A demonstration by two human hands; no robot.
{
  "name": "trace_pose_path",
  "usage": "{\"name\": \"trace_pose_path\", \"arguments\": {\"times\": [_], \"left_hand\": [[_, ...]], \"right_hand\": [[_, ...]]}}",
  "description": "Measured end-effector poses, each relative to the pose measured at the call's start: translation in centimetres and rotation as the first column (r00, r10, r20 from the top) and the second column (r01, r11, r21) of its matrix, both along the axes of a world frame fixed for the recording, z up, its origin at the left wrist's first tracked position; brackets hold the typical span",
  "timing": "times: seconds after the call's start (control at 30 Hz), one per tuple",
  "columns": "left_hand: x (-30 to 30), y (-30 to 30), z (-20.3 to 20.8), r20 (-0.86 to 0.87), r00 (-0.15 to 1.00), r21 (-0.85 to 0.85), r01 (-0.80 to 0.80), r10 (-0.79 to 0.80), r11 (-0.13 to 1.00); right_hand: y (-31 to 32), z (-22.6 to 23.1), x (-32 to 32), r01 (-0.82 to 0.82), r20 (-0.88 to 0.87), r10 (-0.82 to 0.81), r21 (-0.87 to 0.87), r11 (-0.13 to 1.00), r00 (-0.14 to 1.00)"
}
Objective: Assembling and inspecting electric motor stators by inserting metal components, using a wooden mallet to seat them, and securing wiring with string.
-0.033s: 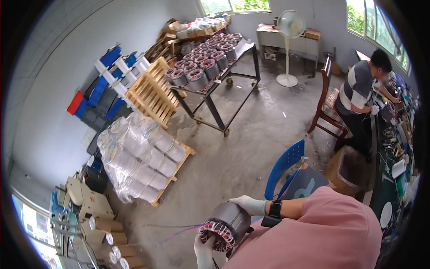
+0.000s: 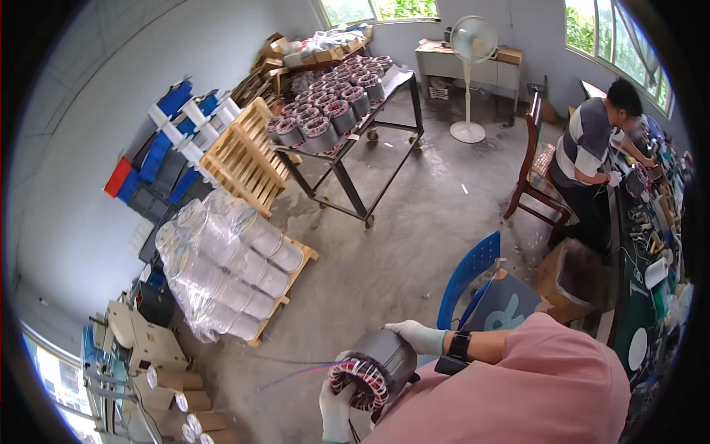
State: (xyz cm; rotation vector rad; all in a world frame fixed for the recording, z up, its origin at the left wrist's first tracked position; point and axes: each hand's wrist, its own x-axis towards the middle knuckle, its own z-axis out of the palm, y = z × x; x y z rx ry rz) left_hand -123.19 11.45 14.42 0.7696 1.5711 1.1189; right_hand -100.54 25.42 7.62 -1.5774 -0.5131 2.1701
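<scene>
A grey cylindrical motor stator (image 2: 386, 354) is held on its side against my pink-clothed body. Dark windings laced with white cord ring its open end, and thin red and blue lead wires (image 2: 303, 374) trail from it to the left. My left hand (image 2: 336, 411), in a white glove, grips the winding end with its fingers at the rim of the bore. My right hand (image 2: 418, 337), also gloved and with a black watch on the wrist, is closed over the stator's far end; some fingertips are hidden behind it.
A wheeled black cart (image 2: 344, 174) carries several similar stators. Wrapped wire spools (image 2: 225, 270) stand on a pallet at left. Close on my right are a blue chair (image 2: 473, 270) and a cardboard box (image 2: 566, 285); beyond, a person (image 2: 588, 152) works at a cluttered bench (image 2: 632, 277).
The view has shifted slightly, with the room's contents moving a little to the left in it. Both hands keep their hold on the stator.
</scene>
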Motion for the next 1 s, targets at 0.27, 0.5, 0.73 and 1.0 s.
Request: {"name": "trace_pose_path", "arguments": {"times": [0.27,0.5,0.73,1.0], "left_hand": [[5.4,27.4,-2.6,-0.098,0.79,-0.159,0.588,-0.605,0.793],[15.2,47.3,-3.6,-0.208,0.283,-0.384,0.857,-0.936,0.344],[25.7,66.3,-4.8,-0.125,-0.109,-0.37,0.927,-0.986,-0.055],[37.7,92.4,-0.2,-0.249,-0.169,-0.27,0.958,-0.954,-0.099]], "right_hand": [[9.9,-2.0,10.4,0.609,-0.118,-0.64,-0.219,0.762,0.759],[18.1,-3.3,16.1,0.871,-0.136,-0.88,-0.137,0.471,0.455],[29.0,-2.6,20.8,0.979,-0.065,-0.986,-0.126,0.158,0.151],[52.7,-2.1,31.8,0.983,-0.072,-0.989,0.143,0.119,0.13]]}}
